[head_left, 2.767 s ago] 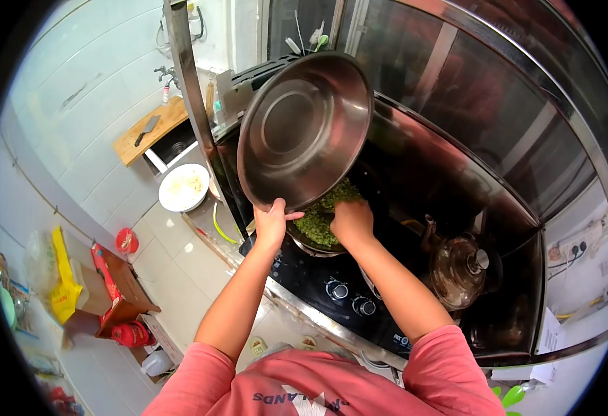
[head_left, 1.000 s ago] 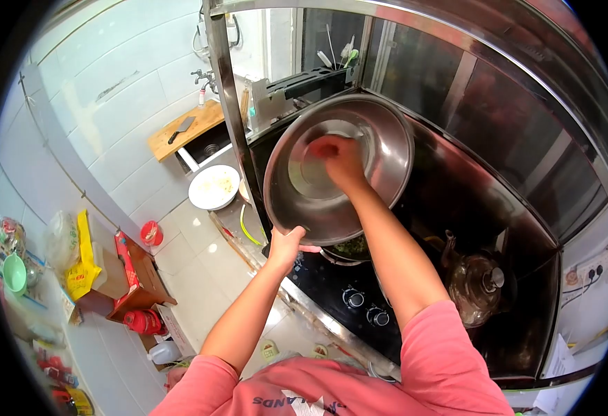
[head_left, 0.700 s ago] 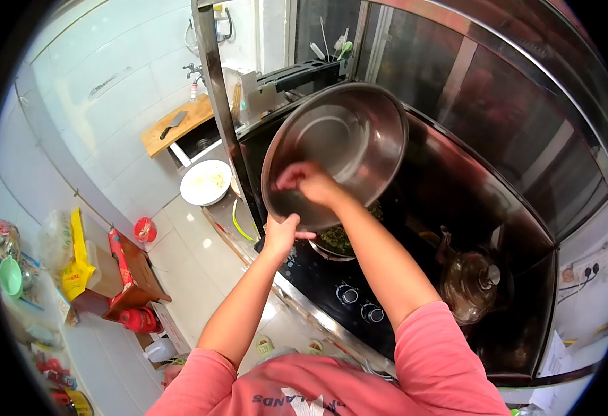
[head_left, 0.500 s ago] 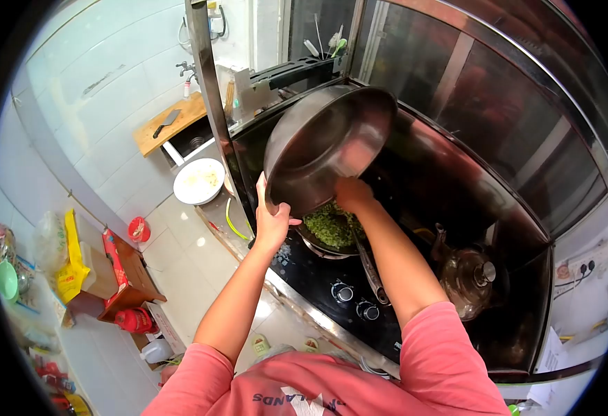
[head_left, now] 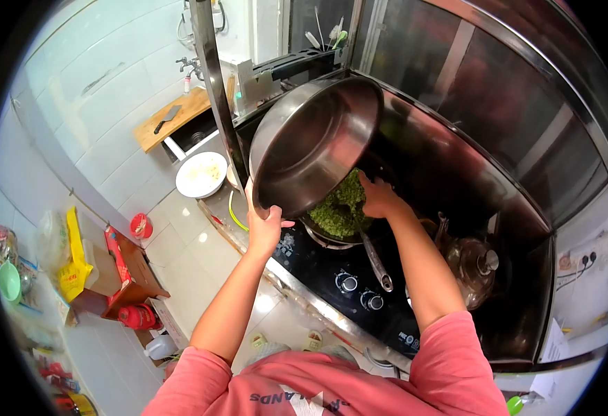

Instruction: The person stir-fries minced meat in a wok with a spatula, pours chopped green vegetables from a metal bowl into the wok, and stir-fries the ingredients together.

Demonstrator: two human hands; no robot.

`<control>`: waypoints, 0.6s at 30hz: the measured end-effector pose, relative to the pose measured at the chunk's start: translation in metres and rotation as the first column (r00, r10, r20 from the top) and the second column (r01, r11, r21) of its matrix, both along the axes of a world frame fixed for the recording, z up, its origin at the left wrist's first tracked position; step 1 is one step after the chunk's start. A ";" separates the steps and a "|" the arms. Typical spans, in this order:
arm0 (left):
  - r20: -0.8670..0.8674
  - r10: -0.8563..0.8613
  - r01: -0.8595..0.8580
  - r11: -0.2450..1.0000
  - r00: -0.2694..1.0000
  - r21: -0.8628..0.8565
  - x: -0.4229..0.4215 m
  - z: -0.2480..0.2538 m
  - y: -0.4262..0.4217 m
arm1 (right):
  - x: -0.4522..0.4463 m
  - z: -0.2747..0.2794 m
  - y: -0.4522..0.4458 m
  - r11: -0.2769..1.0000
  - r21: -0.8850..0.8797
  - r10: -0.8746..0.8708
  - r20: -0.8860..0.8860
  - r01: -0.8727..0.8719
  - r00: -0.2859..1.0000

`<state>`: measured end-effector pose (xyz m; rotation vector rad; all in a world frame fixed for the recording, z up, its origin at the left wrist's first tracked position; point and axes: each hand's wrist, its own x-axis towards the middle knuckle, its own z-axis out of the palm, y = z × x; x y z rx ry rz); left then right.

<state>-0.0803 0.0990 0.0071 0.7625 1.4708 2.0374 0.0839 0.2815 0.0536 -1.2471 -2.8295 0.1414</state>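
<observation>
My left hand grips the near rim of a large metal basin, thumb over the edge. The basin is tipped on its side above a wok on the stove, its hollow facing right. Chopped green vegetables fill the wok, whose far part the basin hides. My right hand is at the right side of the greens, its fingers reaching toward them and holding nothing that shows. A metal utensil handle slants out of the greens toward me.
A glass-like kettle stands right of the wok. Two stove knobs are in front. Left of the stove are a white bowl and a cutting board with a cleaver. A metal post rises beside the basin.
My right hand has moved from the basin's lower edge down and right to the greens. The basin has shifted slightly left, and more of the greens shows.
</observation>
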 end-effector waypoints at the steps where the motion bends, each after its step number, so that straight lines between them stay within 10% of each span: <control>1: -0.019 0.003 -0.003 1.000 1.000 -0.013 0.000 -0.002 -0.002 | 0.004 -0.012 -0.011 0.962 0.274 0.033 -0.061 -0.015 0.998; 4: 0.129 -0.032 0.032 0.999 0.991 0.007 0.001 -0.011 -0.017 | 0.009 0.026 -0.067 0.988 0.155 0.074 -0.466 -0.001 0.881; 10: 0.490 -0.205 0.243 0.970 0.847 -0.014 -0.013 0.003 -0.136 | 0.000 0.076 -0.221 0.936 -0.284 -0.016 -0.621 -0.206 0.784; 18: 0.682 -0.077 0.234 0.962 0.728 -0.141 -0.109 -0.030 -0.323 | -0.159 0.015 -0.349 0.716 -0.625 0.032 -0.416 -0.311 0.909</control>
